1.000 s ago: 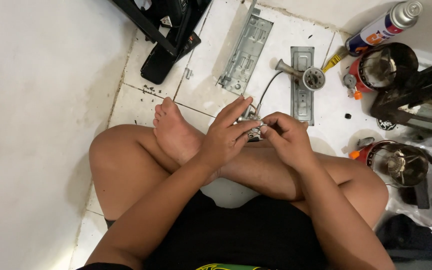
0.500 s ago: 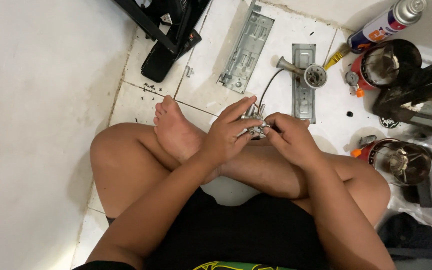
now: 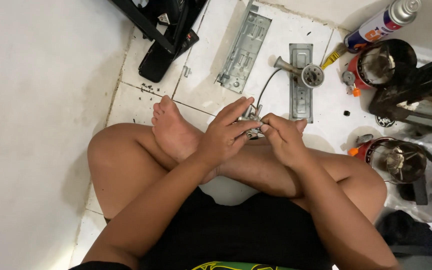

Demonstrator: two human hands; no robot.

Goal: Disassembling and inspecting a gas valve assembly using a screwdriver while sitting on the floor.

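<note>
I sit cross-legged on a white tiled floor. A small grey metal part (image 3: 252,121) with a thin black wire running off it is held over my crossed shins. My left hand (image 3: 226,134) grips it from the left, fingers stretched over its top. My right hand (image 3: 282,137) pinches it from the right with fingertips closed. The wire leads up to a round metal valve piece (image 3: 310,75) lying on the floor. My fingers cover most of the part.
Two grey metal plates (image 3: 244,46) (image 3: 301,97) lie on the tiles ahead. A spray can (image 3: 382,22) and two red round burner bodies (image 3: 376,62) (image 3: 393,157) sit at the right beside a black frame (image 3: 416,97). Black equipment (image 3: 168,35) lies at top left.
Both hands stay on the small metal part; the fingers have shifted slightly around it and the view has drifted a little.
</note>
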